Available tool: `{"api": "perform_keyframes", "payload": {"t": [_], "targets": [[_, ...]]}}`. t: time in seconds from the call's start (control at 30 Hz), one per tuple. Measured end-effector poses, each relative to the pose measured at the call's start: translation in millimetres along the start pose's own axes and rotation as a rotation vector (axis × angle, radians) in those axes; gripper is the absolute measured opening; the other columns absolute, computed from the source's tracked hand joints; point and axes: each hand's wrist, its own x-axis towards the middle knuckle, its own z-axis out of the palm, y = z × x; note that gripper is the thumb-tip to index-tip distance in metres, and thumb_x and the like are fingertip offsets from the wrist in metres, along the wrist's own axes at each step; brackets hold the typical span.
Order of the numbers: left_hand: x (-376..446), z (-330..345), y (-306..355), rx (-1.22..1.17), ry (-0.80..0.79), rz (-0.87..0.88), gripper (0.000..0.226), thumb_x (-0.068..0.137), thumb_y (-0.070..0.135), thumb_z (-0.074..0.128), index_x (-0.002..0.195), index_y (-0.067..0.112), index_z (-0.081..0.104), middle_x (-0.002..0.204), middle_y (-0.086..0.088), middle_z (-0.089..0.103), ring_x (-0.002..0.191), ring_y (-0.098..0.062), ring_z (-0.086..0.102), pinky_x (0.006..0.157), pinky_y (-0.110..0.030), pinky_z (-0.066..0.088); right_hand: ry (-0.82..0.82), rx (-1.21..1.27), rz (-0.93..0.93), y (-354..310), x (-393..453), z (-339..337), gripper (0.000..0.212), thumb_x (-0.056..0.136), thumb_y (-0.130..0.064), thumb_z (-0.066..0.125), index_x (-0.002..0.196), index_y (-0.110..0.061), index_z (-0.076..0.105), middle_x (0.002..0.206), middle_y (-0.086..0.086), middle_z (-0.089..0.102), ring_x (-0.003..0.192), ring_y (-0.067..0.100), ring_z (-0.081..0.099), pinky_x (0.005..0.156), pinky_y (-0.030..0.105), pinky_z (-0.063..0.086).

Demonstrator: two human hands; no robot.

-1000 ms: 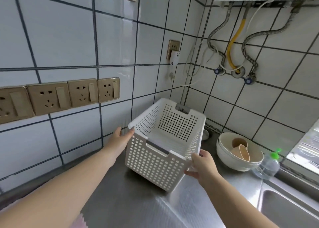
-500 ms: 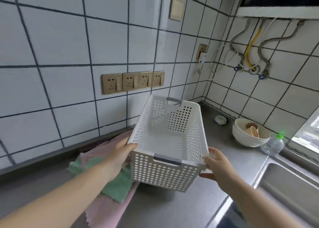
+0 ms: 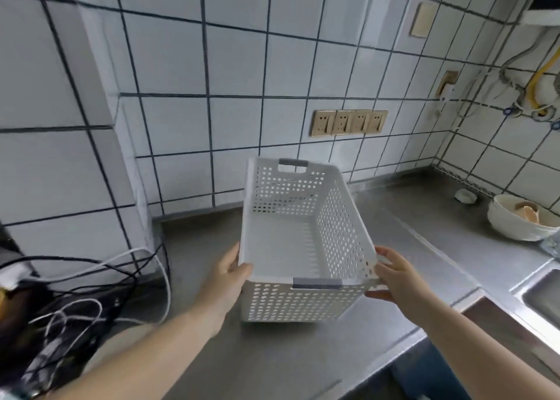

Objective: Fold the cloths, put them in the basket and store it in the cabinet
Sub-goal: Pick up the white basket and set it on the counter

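Here both hands clasp the empty white basket (image 3: pixel 298 242) at its near corners: left hand (image 3: pixel 231 274) wrapped over the rim, right hand (image 3: pixel 394 274) against the side; it sits between the grips, low over the steel surface (image 3: pixel 409 218)

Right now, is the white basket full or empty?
Empty. The basket shows only its bare white floor inside, no cloths.

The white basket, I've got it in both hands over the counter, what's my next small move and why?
Probably set the basket down on the steel counter. It is empty, both the left hand and right hand are occupied gripping its near corners, and no cloths are in view.
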Motion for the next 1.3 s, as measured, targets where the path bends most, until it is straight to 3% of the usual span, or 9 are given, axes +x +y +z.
{"api": "perform_keyframes", "payload": {"t": [0.1,0.27,0.37,0.5,0.67,0.97,1.13,1.2,1.3], "targets": [[-27.6,-33.8,-4.0,0.012,0.045,0.013,0.046,0.091,0.014,0.050,0.113,0.053,0.052,0.104,0.019,0.068,0.097,-0.008,0.062,0.087,-0.032,0.048,-0.029,-0.020,-0.007,-1.7,-11.6,37.0,0.041,0.093,0.004,0.039,0.129,-0.014,0.043,0.107,0.009,0.058,0.096,0.032,0.061,0.079,0.047,0.056],[-56.9,-58.1,-11.3,-0.035,0.136,0.024,0.049,0.091,0.006,0.049,0.095,0.055,0.052,0.088,0.022,0.071,0.085,-0.001,0.062,0.070,-0.022,0.044,-0.056,-0.047,0.012,0.4,-8.1,76.2,0.043,0.091,0.004,0.038,0.127,-0.016,0.047,0.104,0.009,0.062,0.089,0.027,0.061,0.082,0.050,0.055],[-60.9,-63.1,-21.7,-0.084,0.211,-0.002,0.051,0.092,0.007,0.050,0.092,0.059,0.052,0.091,0.015,0.069,0.087,-0.008,0.061,0.074,-0.025,0.043,-0.073,-0.075,0.008,-1.8,1.0,90.8,0.043,0.090,0.004,0.037,0.125,-0.018,0.049,0.101,0.007,0.064,0.084,0.024,0.061,0.081,0.048,0.056],[-60.8,-65.1,-27.0,-0.096,0.228,-0.006,0.060,0.091,0.008,0.049,0.082,0.066,0.058,0.088,0.023,0.070,0.090,-0.008,0.062,0.079,-0.030,0.043,-0.109,-0.134,-0.006,-4.0,17.0,102.0,0.043,0.089,0.004,0.037,0.125,-0.015,0.051,0.100,0.007,0.066,0.084,0.024,0.063,0.077,0.045,0.057],[-50.0,-69.7,-28.5,-0.136,0.284,-0.013,0.052,0.089,0.010,0.051,0.093,0.061,0.060,0.096,0.018,0.071,0.099,-0.013,0.064,0.085,-0.033,0.046,-0.135,-0.167,-0.031,-12.4,39.4,115.2,0.043,0.089,0.003,0.038,0.125,-0.016,0.052,0.102,0.008,0.064,0.080,0.020,0.063,0.069,0.040,0.059],[-27.9,-83.8,-14.1,-0.187,0.359,-0.024,0.053,0.091,0.003,0.043,0.083,0.051,0.063,0.075,0.019,0.070,0.079,-0.009,0.055,0.066,-0.025,0.039,-0.243,-0.176,-0.069,-30.0,71.1,143.1,0.041,0.092,0.000,0.039,0.125,-0.019,0.052,0.108,0.008,0.064,0.084,0.019,0.062,0.064,0.034,0.059],[-5.7,-93.2,-19.9,-0.190,0.415,-0.043,0.053,0.088,0.006,0.043,0.093,0.055,0.065,0.089,0.003,0.059,0.086,-0.017,0.047,0.063,-0.029,0.034,-0.276,-0.156,-0.059,-30.4,83.3,149.2,0.041,0.094,-0.002,0.041,0.132,-0.015,0.047,0.114,0.009,0.062,0.094,0.024,0.064,0.066,0.033,0.060],[0.4,-96.8,-20.1,-0.184,0.408,-0.046,0.054,0.088,0.007,0.043,0.086,0.056,0.065,0.090,0.003,0.058,0.085,-0.016,0.046,0.062,-0.028,0.033,-0.277,-0.155,-0.057,-30.7,88.6,152.6,0.042,0.094,-0.003,0.041,0.134,-0.016,0.047,0.114,0.009,0.062,0.098,0.026,0.064,0.070,0.037,0.060],[7.0,-99.3,-16.6,-0.188,0.411,-0.053,0.048,0.090,0.006,0.041,0.094,0.048,0.063,0.091,0.006,0.064,0.081,-0.015,0.050,0.063,-0.027,0.035,-0.271,-0.154,-0.055,-31.9,93.0,156.5,0.043,0.093,-0.003,0.041,0.133,-0.018,0.049,0.112,0.009,0.063,0.100,0.028,0.063,0.071,0.040,0.059]]}}
